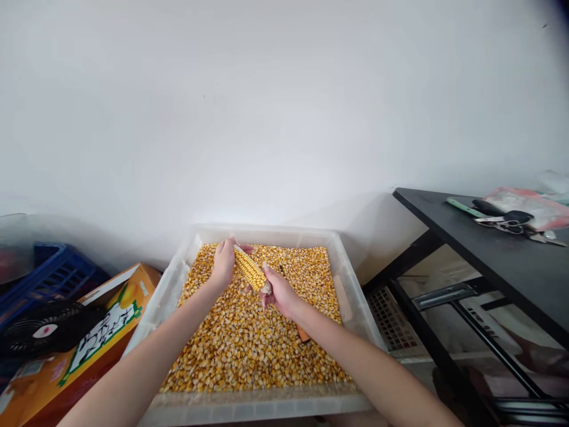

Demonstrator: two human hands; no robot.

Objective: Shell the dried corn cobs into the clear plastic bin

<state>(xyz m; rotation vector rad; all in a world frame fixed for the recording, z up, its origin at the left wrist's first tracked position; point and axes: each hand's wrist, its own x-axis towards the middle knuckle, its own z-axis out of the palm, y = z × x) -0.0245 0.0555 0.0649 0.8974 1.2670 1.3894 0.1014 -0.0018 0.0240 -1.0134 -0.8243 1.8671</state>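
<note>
An ear of corn [249, 268] slants between my two hands above a clear plastic bin [267, 409]. My left hand [225, 260] is closed around its upper-left tip. At the lower-right stub end, my right hand [280, 290] grips it with the thumb on top. Yellow kernels still cover the visible side of the ear. Loose corn kernels [249, 350] fill the bin beneath both hands. Partly hidden under my right forearm, an orange and black object [303, 334] lies on the kernels; its kind cannot be made out.
Left of the bin are an orange carton [120, 320], a black fan [40, 332] and a blue crate [57, 267]. On the right stands a black table [444, 231] with scissors [504, 222] and a green-handled tool [464, 206]. A white wall [284, 118] rises behind.
</note>
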